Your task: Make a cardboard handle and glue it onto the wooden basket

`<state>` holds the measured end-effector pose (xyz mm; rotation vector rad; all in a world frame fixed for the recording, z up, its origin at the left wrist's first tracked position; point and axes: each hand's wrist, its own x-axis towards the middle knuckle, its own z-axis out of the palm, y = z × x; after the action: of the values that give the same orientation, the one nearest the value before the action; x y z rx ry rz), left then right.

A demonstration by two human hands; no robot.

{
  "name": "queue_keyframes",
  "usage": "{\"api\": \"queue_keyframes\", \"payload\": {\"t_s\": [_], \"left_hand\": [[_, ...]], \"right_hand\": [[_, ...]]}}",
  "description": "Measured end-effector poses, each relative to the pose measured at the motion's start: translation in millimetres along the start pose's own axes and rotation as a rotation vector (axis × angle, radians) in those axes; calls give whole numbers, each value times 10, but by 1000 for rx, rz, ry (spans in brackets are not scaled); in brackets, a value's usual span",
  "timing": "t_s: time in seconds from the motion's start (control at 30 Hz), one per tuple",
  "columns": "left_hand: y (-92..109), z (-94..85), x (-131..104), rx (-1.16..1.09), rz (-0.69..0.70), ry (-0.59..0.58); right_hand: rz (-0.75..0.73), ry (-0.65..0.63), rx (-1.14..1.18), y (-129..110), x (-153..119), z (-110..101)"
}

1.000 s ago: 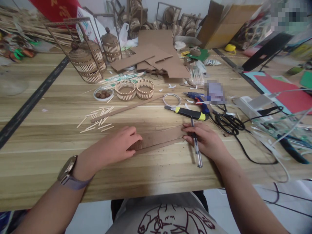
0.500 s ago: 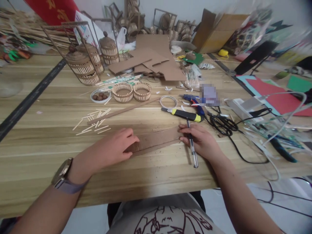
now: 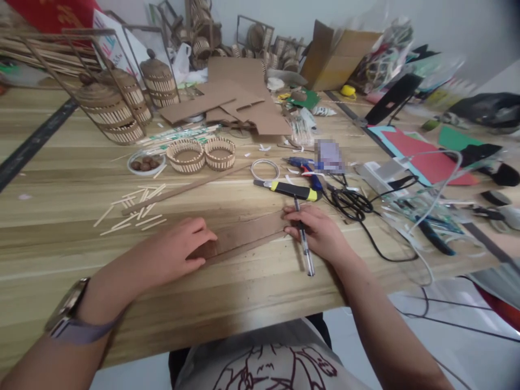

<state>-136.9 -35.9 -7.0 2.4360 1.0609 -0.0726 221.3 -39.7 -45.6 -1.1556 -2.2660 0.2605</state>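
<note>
A brown cardboard strip lies at a slight slant on the table before me. My left hand is closed on its left end, thumb at the near edge and fingers at the far one. At the opposite end, my right hand pinches the strip with its fingertips. A clear-barrelled pen also sits in the right hand, held across the fingers and slanting toward me. Just beyond that hand is a black-and-yellow utility knife. Short wooden sticks are scattered past my left hand, beside a long thin brown strip.
Two round stick-walled baskets stand near a bowl of brown balls. A blue glue gun, a white ring and coiled black cable lie to the right. Cardboard sheets and framed lantern-like baskets stand farther back.
The view has swung right, so everything on the table appears shifted left. Both hands keep their hold on the cardboard strip, with the pen still in the right one.
</note>
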Motion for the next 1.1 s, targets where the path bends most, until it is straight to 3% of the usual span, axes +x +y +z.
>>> {"api": "queue_keyframes", "payload": {"t_s": [0.23, 0.47, 0.87, 1.1], "left_hand": [[5, -105, 7, 9, 50, -21], [80, -170, 13, 10, 4, -42], [30, -64, 17, 30, 45, -10], [170, -152, 162, 160, -5, -110]], "right_hand": [[-15, 9, 22, 75, -12, 13], [-57, 6, 26, 107, -1, 20], [16, -13, -19, 15, 8, -4], [42, -18, 1, -7, 4, 2]]}}
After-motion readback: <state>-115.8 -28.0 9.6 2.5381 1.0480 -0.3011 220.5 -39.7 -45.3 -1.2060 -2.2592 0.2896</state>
